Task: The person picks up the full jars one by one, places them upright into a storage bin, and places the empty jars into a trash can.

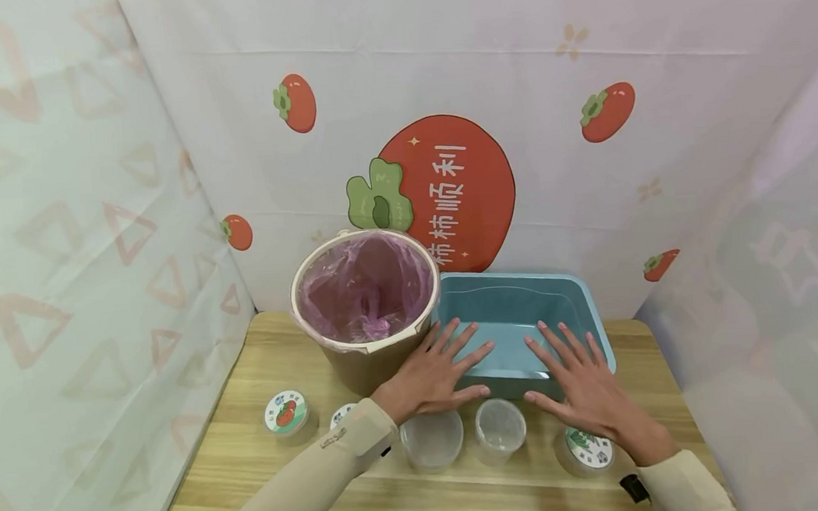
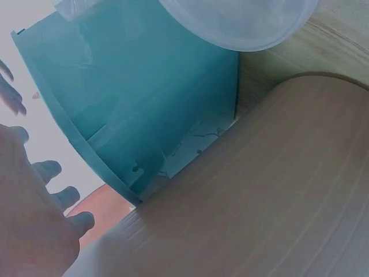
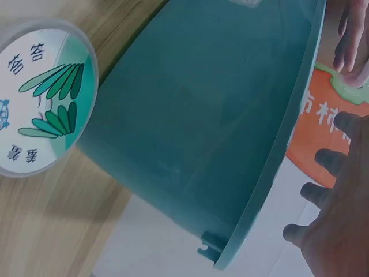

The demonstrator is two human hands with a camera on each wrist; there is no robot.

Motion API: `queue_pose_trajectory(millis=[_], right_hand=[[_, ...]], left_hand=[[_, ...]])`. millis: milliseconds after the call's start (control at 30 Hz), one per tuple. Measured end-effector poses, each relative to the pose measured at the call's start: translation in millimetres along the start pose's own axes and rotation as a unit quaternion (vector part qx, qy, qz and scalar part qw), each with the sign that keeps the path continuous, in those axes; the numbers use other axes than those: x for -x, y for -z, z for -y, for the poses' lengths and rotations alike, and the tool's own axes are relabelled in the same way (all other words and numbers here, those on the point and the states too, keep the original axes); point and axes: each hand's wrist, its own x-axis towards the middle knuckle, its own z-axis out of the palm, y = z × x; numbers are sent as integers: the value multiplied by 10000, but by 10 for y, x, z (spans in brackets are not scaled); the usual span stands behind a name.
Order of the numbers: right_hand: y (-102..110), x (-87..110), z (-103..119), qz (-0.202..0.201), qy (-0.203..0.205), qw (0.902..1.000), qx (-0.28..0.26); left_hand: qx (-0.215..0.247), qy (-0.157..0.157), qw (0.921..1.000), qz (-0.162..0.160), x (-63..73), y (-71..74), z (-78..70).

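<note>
My left hand is spread flat in the air, fingers straight, between the lined trash bin and the blue plastic basin. My right hand is spread the same way over the basin's near right side. Neither holds anything. The brown bin with a pale rim and a purple bag inside stands left of the basin. Below the hands are two clear plastic cups. Under my right wrist sits a tub with a green-leaf label, seen closely in the right wrist view.
At the left of the wooden table is a round tub with a tomato label. Another white-lidded tub is partly hidden by my left sleeve. A printed cloth hangs behind, with cloth walls on both sides.
</note>
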Motion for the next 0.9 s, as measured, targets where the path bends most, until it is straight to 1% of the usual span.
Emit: queue_pose_trajectory(millis=[167,267,400,600,700,900], right_hand=[[8,11,-56,-35,-80,10000,-37],[18,19,-90,-89,-104,9999,-13],[25,40,-139,-91,-140,9999,-20],[25,72,-219,-117,-198,9996,-147],[35,79,-263,-166,-220,9994,-195],[61,98,-336,-220,-302,9992,-155]], left_hand=[[-167,-39,9998,-64,89,-6,16],[-303,-69,9993,-183,157,-20,17],[-262,-93,9992,-277,253,-51,15],[-77,-80,9999,-130,423,-94,15],[-46,-110,9999,-125,523,-95,9],[-220,-198,9994,-197,725,-136,-3]])
